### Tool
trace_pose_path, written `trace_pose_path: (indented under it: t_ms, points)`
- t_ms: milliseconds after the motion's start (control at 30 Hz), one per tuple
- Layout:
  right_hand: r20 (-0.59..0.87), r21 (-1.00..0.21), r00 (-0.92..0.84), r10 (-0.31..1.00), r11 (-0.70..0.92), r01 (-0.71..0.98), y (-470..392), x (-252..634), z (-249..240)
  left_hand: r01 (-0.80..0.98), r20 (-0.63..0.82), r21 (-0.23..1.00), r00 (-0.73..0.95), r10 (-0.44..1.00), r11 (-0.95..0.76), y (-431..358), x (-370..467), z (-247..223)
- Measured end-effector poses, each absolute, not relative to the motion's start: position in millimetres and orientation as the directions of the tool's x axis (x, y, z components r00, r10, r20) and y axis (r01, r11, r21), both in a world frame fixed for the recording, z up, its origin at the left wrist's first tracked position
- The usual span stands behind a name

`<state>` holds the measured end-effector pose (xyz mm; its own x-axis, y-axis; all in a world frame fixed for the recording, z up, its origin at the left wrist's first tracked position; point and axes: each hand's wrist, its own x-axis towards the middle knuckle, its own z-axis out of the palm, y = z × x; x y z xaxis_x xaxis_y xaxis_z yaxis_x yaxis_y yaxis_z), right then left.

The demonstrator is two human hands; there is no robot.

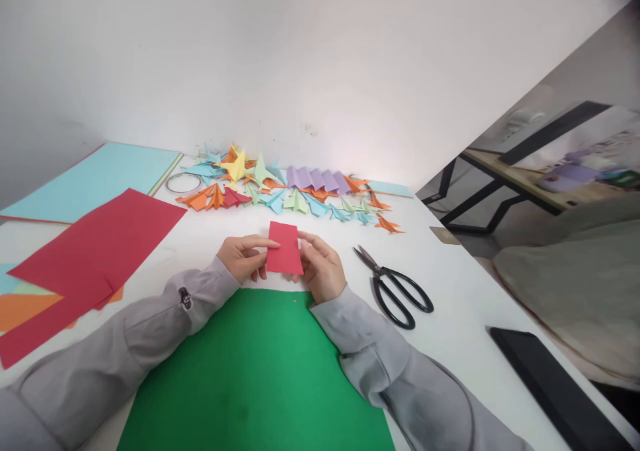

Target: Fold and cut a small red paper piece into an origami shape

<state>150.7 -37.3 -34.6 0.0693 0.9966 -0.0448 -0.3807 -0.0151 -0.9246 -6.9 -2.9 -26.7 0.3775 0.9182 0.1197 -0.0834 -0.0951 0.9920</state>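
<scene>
A small red rectangle of paper [284, 248] is held up between my two hands, just above the far edge of a green sheet [250, 371]. My left hand [243, 257] pinches its left side, index finger lying over the front. On the right side, my right hand [321, 264] grips the same paper with thumb and fingers; some fingertips are hidden behind it. Scissors with black handles [400, 291] lie to the right of my right hand, their blades slightly apart.
Folded paper figures [295, 201] in several colours line the wall, with a purple pleated strip [318, 180] among them. A tape roll [183, 183] lies left of them. Red sheets [100, 244] and a light blue sheet [100, 174] cover the left side. A black flat object [555, 384] lies at right.
</scene>
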Motion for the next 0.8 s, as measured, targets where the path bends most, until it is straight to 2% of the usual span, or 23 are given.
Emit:
trace_pose_path:
  t_ms: [100,300,500,633,700,800]
  points:
    - [0.003,-0.921,0.079,0.997,0.034,-0.388,-39.5,150.2,-31.3,-0.094,0.106,0.992,0.326,0.939,-0.08,-4.1,-6.9,-22.7]
    - [0.175,-0.971,0.061,0.983,0.182,-0.156,-42.4,147.9,-32.9,-0.088,0.109,0.993,0.334,0.936,-0.084,-9.0,-4.8,-17.4]
    - [0.16,-0.98,0.108,0.981,0.171,-0.104,-40.7,148.2,-35.8,0.0,0.098,0.994,0.362,0.927,-0.105,-8.5,-4.9,-14.6]
    - [0.078,-0.984,0.137,0.988,0.098,-0.149,-40.1,147.5,-37.6,0.07,0.061,0.993,0.405,0.912,-0.097,-8.0,-5.7,-18.1]
    - [0.047,-0.977,0.149,0.988,0.076,-0.201,-40.1,146.4,-37.3,0.033,0.044,0.998,0.377,0.925,-0.061,-8.3,-4.8,-20.9]
    - [0.034,-0.958,0.148,0.988,0.075,-0.277,-40.3,145.3,-35.7,-0.116,0.056,0.993,0.3,0.952,-0.021,-7.5,-2.5,-23.8]
